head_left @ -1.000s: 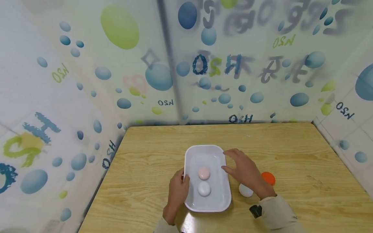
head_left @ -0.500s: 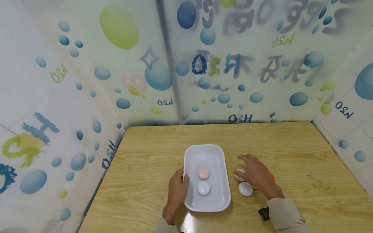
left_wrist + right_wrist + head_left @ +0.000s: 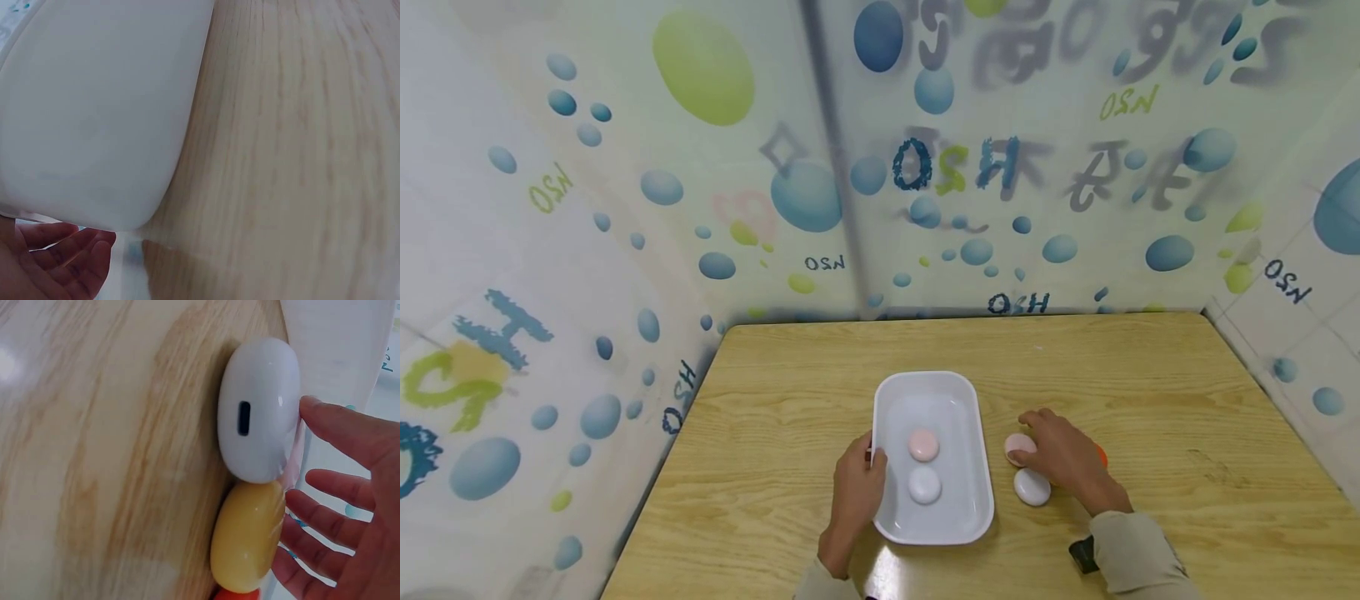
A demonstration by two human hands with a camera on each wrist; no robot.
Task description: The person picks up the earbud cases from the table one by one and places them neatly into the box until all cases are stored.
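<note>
My left hand holds the left rim of a white rectangular tray, thumb at the rim and fingers outside. Inside the tray lie a pink round, glossy piece and a white round piece. To the tray's right, my right hand hovers with spread, slightly bent fingers over more such pieces. Its thumb overlaps a second pink piece; another white piece sits just nearer. In the right wrist view that white piece shows a dark slot, beside a yellow piece.
An orange-red piece is mostly hidden behind the right hand. Everything stands on a wooden table that meets walls covered in printed bubbles at the back and sides.
My right hand has left the tray's right rim, moved right, and lowered over the loose pieces, with its fingers drawn closer together. The left hand and tray stay in place.
</note>
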